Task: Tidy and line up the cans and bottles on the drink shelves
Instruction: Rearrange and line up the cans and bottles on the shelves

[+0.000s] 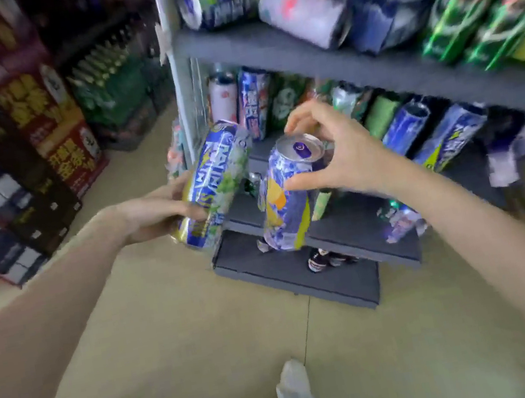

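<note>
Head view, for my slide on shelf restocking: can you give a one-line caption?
Left hand holds a green-and-blue can, right hand an orange-and-blue can, before grey drink shelves.

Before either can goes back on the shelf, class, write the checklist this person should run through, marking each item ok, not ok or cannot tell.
1. Left hand grips the green-and-blue can firmly: ok.
2. Right hand holds the blue-and-yellow can near its top: ok.
3. Both cans upright: not ok, both tilted.
4. Free slot on the middle shelf: ok, bare board ahead.
5. Labels face front: cannot tell, blurred.
</note>
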Demonstrator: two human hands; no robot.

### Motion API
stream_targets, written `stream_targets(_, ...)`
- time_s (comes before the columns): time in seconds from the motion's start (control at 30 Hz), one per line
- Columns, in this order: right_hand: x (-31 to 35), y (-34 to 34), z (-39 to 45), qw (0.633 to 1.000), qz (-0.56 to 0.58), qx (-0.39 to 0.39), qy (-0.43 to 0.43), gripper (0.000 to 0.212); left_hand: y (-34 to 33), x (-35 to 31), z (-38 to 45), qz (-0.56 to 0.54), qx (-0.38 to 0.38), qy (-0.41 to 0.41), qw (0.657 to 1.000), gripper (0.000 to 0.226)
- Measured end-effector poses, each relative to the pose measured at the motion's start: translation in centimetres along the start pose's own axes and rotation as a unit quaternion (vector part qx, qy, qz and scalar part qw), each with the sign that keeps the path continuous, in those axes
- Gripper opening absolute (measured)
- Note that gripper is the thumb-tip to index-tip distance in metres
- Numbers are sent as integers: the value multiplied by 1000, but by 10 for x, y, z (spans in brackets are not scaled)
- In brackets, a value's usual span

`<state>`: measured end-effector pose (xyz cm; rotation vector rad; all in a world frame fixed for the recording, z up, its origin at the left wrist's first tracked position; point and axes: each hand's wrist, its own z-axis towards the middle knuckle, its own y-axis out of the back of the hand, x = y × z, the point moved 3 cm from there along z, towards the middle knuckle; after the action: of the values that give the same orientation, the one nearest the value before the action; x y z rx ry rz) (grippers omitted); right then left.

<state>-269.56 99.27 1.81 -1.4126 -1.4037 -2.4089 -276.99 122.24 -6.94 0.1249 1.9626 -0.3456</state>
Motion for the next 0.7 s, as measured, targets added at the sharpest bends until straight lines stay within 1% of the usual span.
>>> stream_targets(0.07,53,62,-5,999,-17,-41,6,61,-28,-76,-11,41,41,-52,997,103)
stream_targets(0.1,75,92,-11,997,-18,-69,8,61,-44,-111,-16,54,46,-83,994,105)
stream_targets(0.17,110,149,-24,989,3,-145,29,59,-72,-173,-21,61,46,-160,984,105)
stream_targets(0.2,125,175,-31,980,22,-195,45,57,-87,-201,-23,63,46,-199,977,103)
stream_targets(0.27,144,225,-41,949,70,-300,71,52,-117,-249,-23,64,42,-271,960,93)
stream_targets(0.33,158,271,-46,904,108,-402,99,48,-148,-292,-17,45,21,-340,939,70)
stream_targets(0.37,164,293,-46,879,113,-448,114,46,-163,-312,-11,38,7,-370,928,62)
stream_targets(0.4,169,313,-45,859,109,-483,126,45,-177,-331,-4,35,-8,-394,918,61)
stream_targets(0.43,173,331,-43,847,96,-506,133,44,-189,-348,5,35,-25,-411,911,65)
stream_targets(0.5,171,361,-33,839,49,-526,132,44,-206,-375,26,44,-64,-420,904,72)
stream_targets(0.6,148,396,-9,853,-20,-509,114,47,-214,-405,68,61,-130,-428,892,74)
stream_targets(0.7,110,425,26,863,-69,-495,78,49,-207,-423,108,82,-210,-409,884,97)
